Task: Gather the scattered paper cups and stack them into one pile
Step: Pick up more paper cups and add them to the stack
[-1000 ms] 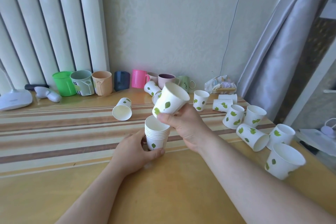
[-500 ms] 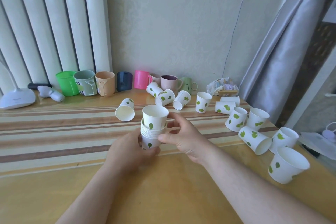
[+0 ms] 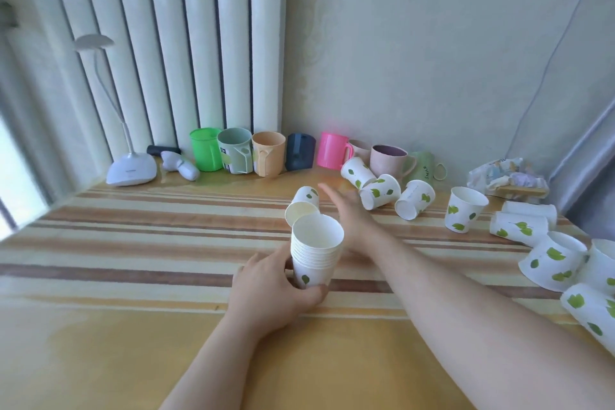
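A stack of several white paper cups with green leaves (image 3: 316, 250) stands upright on the table's middle. My left hand (image 3: 273, 289) grips its base, thumb across the front. My right hand (image 3: 349, 213) reaches out beyond the stack with straight fingers, blurred and holding nothing, just right of a paper cup lying on its side (image 3: 303, 206). Three more cups lie tipped together behind (image 3: 379, 190). One cup stands upright (image 3: 464, 210). Several others lie or stand along the right edge (image 3: 552, 260).
Coloured plastic mugs (image 3: 269, 158) line the wall at the back, with ceramic mugs (image 3: 389, 160) beside them. A white desk lamp (image 3: 131, 170) sits at the back left. A packet (image 3: 507, 176) lies at the back right. The table (image 3: 133, 243) has striped cloth.
My right hand set its cup onto the stack, let go, and has moved forward toward the lying cup. The view has shifted left and tilted up.
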{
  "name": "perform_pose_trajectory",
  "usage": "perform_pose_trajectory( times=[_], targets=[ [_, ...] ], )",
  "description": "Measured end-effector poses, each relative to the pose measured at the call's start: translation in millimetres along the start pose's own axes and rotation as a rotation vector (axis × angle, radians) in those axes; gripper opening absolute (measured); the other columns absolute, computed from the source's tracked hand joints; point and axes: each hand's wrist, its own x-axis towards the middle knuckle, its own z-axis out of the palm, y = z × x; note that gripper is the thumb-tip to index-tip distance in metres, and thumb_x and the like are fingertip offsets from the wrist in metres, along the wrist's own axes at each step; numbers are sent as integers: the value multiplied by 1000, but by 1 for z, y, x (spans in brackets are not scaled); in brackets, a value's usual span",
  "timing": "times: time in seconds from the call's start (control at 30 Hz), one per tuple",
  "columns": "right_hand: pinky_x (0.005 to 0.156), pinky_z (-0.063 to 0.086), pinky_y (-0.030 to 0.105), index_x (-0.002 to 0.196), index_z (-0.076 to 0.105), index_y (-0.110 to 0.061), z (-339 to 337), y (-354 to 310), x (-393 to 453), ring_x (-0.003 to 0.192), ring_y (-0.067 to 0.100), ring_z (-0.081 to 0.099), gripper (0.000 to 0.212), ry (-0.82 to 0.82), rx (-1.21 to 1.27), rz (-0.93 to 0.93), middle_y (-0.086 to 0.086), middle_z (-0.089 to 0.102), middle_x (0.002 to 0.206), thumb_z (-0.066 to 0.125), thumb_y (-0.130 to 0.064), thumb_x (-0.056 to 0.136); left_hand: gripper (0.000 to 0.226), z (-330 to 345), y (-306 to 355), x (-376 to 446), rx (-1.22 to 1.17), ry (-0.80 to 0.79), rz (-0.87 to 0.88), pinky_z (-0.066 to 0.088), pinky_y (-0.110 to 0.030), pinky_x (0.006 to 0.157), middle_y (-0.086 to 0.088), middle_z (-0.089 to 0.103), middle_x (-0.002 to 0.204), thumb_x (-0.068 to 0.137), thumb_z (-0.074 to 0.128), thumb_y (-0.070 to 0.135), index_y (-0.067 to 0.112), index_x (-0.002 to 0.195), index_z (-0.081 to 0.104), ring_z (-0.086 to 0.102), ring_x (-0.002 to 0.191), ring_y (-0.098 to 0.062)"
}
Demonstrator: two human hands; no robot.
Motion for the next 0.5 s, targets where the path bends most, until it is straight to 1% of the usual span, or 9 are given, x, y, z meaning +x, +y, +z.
perform_pose_trajectory(
  times=[0.07,0.13,0.2,0.27,0.33,0.4,0.43,0.47,0.5],
  targets=[
    [114,32,35,163,19,-60,1,-4,27,153,28,34,98,-79,-45,-44,0,16,164,76,-25,91,35,0,-3,2,4,-10,4,43,-34,82,54,51,97,62,65,75,54,83,46,47,90,3],
    [121,32,45,157,23,-67,-1,-13,51,154,31,32,96,-182,-115,-73,-3,7,171,77,-28,88,37,0,-3,5,10,-21,5,40,-34,82,61,44,101,61,65,76,60,87,43,46,93,4],
    [124,30,55,140,35,-75,0,-24,66,156,36,27,82,-273,-199,-108,-5,4,174,77,-32,84,40,1,-3,8,13,-23,-4,39,-35,85,56,50,98,59,65,76,58,88,44,46,94,-1],
    [122,30,58,124,46,-70,2,-30,70,153,38,26,64,-296,-219,-130,-6,10,172,75,-37,78,42,2,-4,9,9,-19,-19,41,-36,89,37,61,85,59,66,77,52,87,47,47,96,-3],
    [121,32,55,126,54,-58,1,-25,65,148,34,32,60,-215,-177,-137,-3,21,169,79,-35,77,45,2,-2,8,14,-11,-23,42,-37,91,35,63,86,60,65,78,47,87,49,49,97,-4],
    [116,42,47,139,58,-36,-1,-13,51,140,30,47,70,-59,-59,-130,2,42,158,89,-31,76,47,1,0,6,24,4,-20,44,-38,93,34,64,87,61,63,79,44,89,50,51,97,-6],
    [107,51,41,137,59,-29,-2,-5,39,131,24,57,72,28,84,-87,-1,55,147,93,-31,74,49,0,2,6,33,14,-20,45,-39,93,28,65,81,61,63,80,43,90,51,53,97,-8],
    [94,58,33,133,61,-28,-4,2,24,119,17,65,70,103,283,-11,-5,64,134,96,-30,73,50,-1,4,6,40,21,-21,47,-40,94,26,65,78,61,62,81,43,92,53,54,97,-9],
    [82,59,25,130,63,-29,-5,8,8,110,11,68,68,146,490,73,-10,70,125,98,-29,72,52,-1,7,6,41,23,-19,49,-41,94,27,66,80,61,63,82,42,94,56,56,97,-10]
  ],
)
